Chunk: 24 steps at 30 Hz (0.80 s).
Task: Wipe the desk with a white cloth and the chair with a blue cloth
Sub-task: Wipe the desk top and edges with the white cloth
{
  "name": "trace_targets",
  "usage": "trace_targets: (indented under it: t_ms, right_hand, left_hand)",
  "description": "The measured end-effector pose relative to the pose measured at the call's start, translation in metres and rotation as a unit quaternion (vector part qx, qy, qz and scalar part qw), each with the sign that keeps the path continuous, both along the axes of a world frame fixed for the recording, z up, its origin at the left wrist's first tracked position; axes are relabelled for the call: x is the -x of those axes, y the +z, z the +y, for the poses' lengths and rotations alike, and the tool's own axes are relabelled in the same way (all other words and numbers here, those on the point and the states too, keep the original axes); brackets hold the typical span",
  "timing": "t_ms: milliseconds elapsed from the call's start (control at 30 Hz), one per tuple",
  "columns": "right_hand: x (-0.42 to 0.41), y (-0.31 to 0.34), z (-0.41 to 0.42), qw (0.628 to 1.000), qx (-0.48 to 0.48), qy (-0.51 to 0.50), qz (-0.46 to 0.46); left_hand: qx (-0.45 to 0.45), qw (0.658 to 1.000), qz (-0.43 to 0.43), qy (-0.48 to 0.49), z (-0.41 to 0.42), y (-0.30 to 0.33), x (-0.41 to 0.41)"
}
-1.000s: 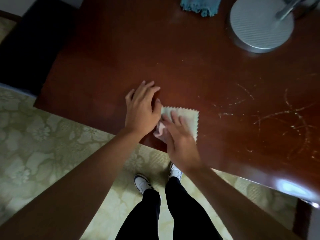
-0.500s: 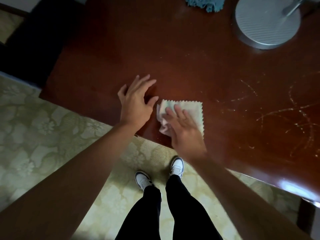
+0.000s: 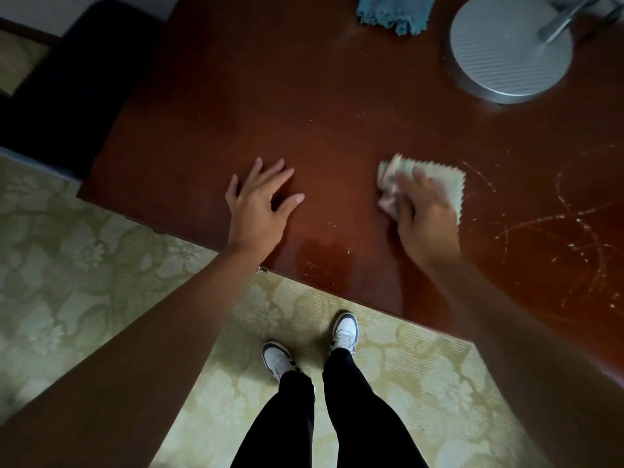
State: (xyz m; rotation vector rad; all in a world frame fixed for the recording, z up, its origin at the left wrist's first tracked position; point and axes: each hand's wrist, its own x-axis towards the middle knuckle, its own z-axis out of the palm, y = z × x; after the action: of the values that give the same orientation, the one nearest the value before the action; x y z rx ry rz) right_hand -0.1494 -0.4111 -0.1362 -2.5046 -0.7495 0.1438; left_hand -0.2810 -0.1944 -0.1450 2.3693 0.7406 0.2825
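The white cloth [image 3: 452,180] with zigzag edges lies on the dark red-brown desk [image 3: 304,113], partly bunched at its left side. My right hand [image 3: 425,214] presses flat on it, fingers extended over the cloth; motion blur hides the fingertips. My left hand [image 3: 260,201] rests on the bare desk to the left, fingers spread and straight, holding nothing. The blue cloth [image 3: 395,11] lies at the desk's far edge, cut off by the frame. A dark chair [image 3: 50,96] stands at the desk's left end.
A round silver lamp base [image 3: 510,49] stands at the far right of the desk. Pale streaks and crumbs [image 3: 567,231] mark the desk to the right of the white cloth. My feet [image 3: 310,349] stand on a green patterned carpet at the desk's near edge.
My right hand has slid the white cloth to the right, away from my left hand. A wide gap of bare desk now lies between the hands. The left hand stays put.
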Motion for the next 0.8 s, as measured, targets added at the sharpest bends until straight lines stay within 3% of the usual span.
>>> trace_targets:
  t_ms: [100, 233, 300, 433, 500, 667, 733, 800]
  right_hand:
    - [-0.009, 0.0, 0.025, 0.999, -0.007, -0.034, -0.008]
    - [0.074, -0.004, 0.005, 0.998, -0.016, 0.051, 0.034]
    - [0.072, -0.002, -0.009, 0.996, -0.024, 0.084, 0.03]
    - [-0.008, 0.001, 0.006, 0.999, -0.004, -0.042, -0.006]
    - [-0.01, 0.001, 0.018, 0.998, -0.016, -0.063, -0.008]
    - [0.077, -0.008, 0.008, 0.996, -0.03, 0.088, -0.002]
    - [0.041, -0.006, 0.012, 0.991, -0.019, 0.129, -0.011]
    - [-0.016, -0.006, 0.037, 0.996, 0.008, 0.09, -0.019]
  left_hand:
    - [-0.005, 1.0, -0.004, -0.001, 0.0, -0.002, 0.001]
    - [-0.013, 1.0, -0.005, -0.003, -0.001, -0.003, 0.001]
    - [-0.012, 1.0, -0.006, -0.004, -0.001, -0.004, 0.001]
    - [-0.012, 1.0, -0.014, -0.007, -0.001, -0.006, 0.001]
    - [-0.022, 1.0, -0.019, -0.009, -0.002, -0.007, 0.002]
    - [-0.032, 0.999, -0.016, -0.013, -0.002, -0.009, 0.003]
    - [-0.023, 1.0, -0.016, -0.012, -0.002, -0.008, 0.003]
    - [-0.017, 1.0, -0.02, -0.004, -0.003, -0.006, 0.003]
